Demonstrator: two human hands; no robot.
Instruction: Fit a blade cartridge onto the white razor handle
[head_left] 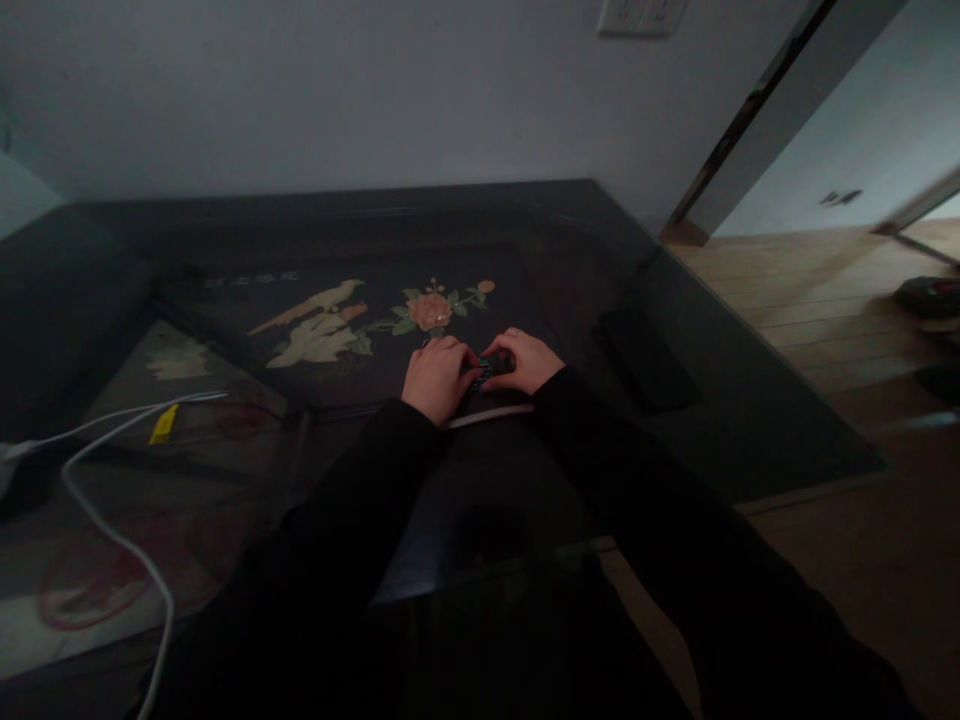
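My left hand and my right hand meet over the dark glass tabletop. Between their fingertips is a small dark object with pale greenish marks; its kind is too dim to make out. Both hands are closed, pinching it from opposite sides. Just below them on the glass lies a thin pale strip. Beyond my left hand, a picture of a bird and a pink flower shows on the table's surface.
A black flat rectangular item lies right of my hands. At the left are a white cable and a small yellow piece. The glass table's edge runs along the right, above a wooden floor. A wall stands behind.
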